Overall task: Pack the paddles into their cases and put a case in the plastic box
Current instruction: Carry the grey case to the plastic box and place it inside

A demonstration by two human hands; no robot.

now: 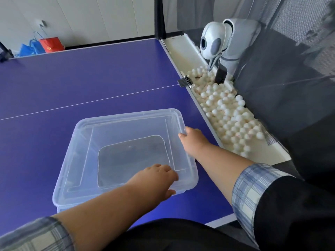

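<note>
The plastic box (125, 156) sits at the near right corner of the blue table (54, 87), its near side close to the table's near edge, with open surface stretching left and toward the far edge. Your left hand (155, 178) is closed on the box's near rim at its right corner; your right hand (192, 140) grips the right-side rim. Beyond the table's right edge, a trough (184, 49) holds white balls (228, 116)

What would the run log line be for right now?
left hand: grips near rim | right hand: grips right rim | plastic box: empty, on blue table | paddles, cases: not in view
</note>
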